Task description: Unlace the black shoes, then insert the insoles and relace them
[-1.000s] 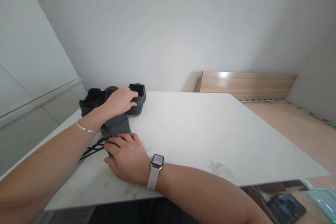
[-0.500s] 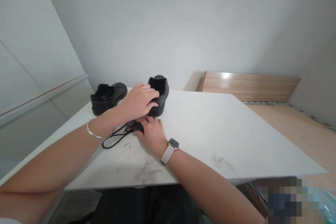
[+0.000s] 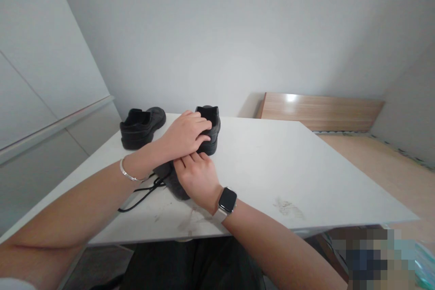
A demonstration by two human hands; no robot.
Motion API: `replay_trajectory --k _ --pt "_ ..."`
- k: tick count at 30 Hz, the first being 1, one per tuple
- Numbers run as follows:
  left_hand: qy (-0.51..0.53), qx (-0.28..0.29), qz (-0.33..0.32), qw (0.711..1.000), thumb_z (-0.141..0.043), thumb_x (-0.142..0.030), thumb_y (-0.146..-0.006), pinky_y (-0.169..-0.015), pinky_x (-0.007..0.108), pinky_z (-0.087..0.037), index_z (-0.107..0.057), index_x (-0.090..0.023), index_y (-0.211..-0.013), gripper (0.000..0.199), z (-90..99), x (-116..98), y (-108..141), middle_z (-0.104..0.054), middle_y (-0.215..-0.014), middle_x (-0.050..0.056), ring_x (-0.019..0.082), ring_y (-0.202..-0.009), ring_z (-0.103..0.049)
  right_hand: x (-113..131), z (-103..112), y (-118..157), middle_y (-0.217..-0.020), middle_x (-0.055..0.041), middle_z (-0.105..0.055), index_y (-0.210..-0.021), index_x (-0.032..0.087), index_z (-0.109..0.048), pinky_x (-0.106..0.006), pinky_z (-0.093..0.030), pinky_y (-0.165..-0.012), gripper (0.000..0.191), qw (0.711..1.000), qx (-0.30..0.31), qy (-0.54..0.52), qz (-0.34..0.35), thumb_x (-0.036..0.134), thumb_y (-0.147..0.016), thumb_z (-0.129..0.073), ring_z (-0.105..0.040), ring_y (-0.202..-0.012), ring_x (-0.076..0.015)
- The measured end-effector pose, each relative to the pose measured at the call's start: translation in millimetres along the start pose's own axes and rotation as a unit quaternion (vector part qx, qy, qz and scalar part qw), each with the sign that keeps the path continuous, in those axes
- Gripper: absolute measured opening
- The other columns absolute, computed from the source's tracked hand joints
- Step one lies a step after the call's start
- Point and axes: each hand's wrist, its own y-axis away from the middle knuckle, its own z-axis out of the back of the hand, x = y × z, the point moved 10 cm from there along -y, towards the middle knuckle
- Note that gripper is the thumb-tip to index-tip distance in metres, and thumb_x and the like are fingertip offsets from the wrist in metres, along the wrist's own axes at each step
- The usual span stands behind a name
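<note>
Two black shoes stand on the white table (image 3: 265, 167). My left hand (image 3: 186, 133) is closed on the heel of the right-hand shoe (image 3: 213, 138), fingers over its collar and thumb low on the outside. The left-hand shoe (image 3: 137, 133) stands apart, beyond my left forearm. Just below my left hand, my right hand (image 3: 199, 176) is closed over a dark grey, soft-looking piece (image 3: 175, 183) with a rounded end; its kind is not clear. Black laces (image 3: 144, 197) trail from beside this piece toward the left. My left hand hides some of the right fingertips.
Brownish smudges (image 3: 288, 207) mark the tabletop at the right. Behind the table is a grey wall (image 3: 238, 45), and a wooden headboard (image 3: 322, 111) rises at the right rear. A pale cabinet (image 3: 44, 68) borders the left side.
The right-hand shoe has come slightly nearer with my left hand. My right hand has turned, its watch face now upward, and more of the dark grey piece shows, reaching nearer the front edge.
</note>
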Motion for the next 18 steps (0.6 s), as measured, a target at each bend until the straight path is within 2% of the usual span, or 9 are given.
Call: replay_trajectory --k 4,8,10,14,18 --pt "0.003 -0.029 -0.009 1.0 -0.06 -0.022 -0.092 -0.078 0.037 -0.04 -0.06 -0.016 -0.083 0.011 10.2 -6 1 -0.066 -0.081 0.007 0.023 -0.081 -0.056 -19 40 38 -0.093 -0.0061 -0.067 -0.088 0.017 -0.061 -0.036 -0.04 -0.066 0.016 0.996 -0.076 0.034 -0.015 0.013 -0.098 -0.049 -0.056 -0.081 -0.0218" --pt "0.01 -0.052 -0.024 0.998 -0.055 -0.022 -0.095 -0.076 0.036 -0.042 -0.058 -0.016 -0.082 0.015 12.4 -20 3 -0.064 -0.08 0.006 0.022 -0.08 -0.054 -47 65 99 -0.103 -0.0067 -0.069 -0.099 0.015 -0.062 -0.036 -0.043 -0.082 0.012 0.994 -0.099 0.021 -0.031 0.009 -0.097 -0.051 -0.057 -0.092 -0.0207" --pt "0.017 -0.057 -0.034 0.998 -0.053 -0.022 -0.096 -0.072 0.034 -0.042 -0.058 -0.016 -0.082 0.016 10.6 -30 5 -0.063 -0.08 0.006 0.021 -0.079 -0.053 -66 72 132 -0.104 -0.0065 -0.069 -0.101 0.015 -0.061 -0.038 -0.043 -0.088 0.013 0.993 -0.091 0.022 -0.069 0.008 -0.095 -0.052 -0.058 -0.095 -0.0209" --pt "0.033 -0.052 -0.072 0.995 -0.051 -0.022 -0.097 -0.065 0.032 -0.039 -0.057 -0.017 -0.08 0.019 5.1 -61 10 -0.062 -0.08 0.005 0.02 -0.076 -0.052 -100 71 188 -0.113 -0.01 -0.065 -0.09 0.019 -0.058 -0.045 -0.042 -0.092 0.011 0.986 -0.033 0.027 -0.164 0.017 -0.095 -0.05 -0.057 -0.103 -0.0256" --pt "0.062 -0.031 -0.118 0.991 -0.049 -0.02 -0.097 -0.064 0.032 -0.04 -0.056 -0.017 -0.079 0.02 -2.3 -96 15 -0.061 -0.078 0.004 0.019 -0.074 -0.051 -122 61 213 -0.127 -0.0139 -0.059 -0.079 0.021 -0.054 -0.049 -0.044 -0.093 0.026 0.972 -0.002 0.036 -0.231 0.042 -0.095 -0.056 -0.055 -0.115 -0.0319"
